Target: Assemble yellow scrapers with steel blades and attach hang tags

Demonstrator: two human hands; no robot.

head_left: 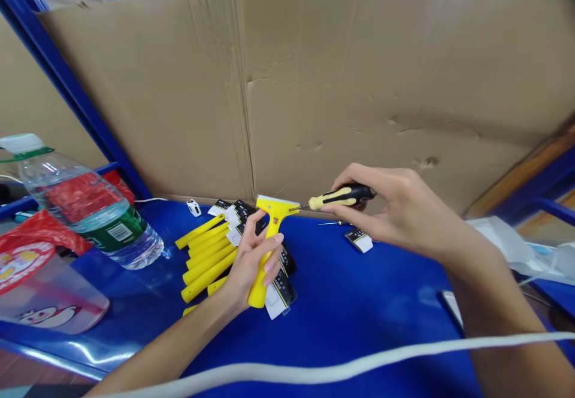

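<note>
My left hand [254, 254] is wrapped round the handle of a yellow scraper [277, 209], its wide head up and a pale blade strip along the top edge. In my right hand [390, 206] is a screwdriver [335, 197] with a cream and black handle, held nearly level. The screwdriver's tip meets the right end of the scraper head; whether it sits in a screw is too small to tell. Beside and behind my left hand lie several yellow handles [209, 263] and black-and-white packages [281, 293].
At the left stand a large water bottle [112, 224] and a clear cup [54, 290] with a red top. A small package [359, 240] and a thin yellow tool [332, 223] lie right of centre. Cardboard [359, 87] walls the back. A white cable [287, 374] crosses the foreground.
</note>
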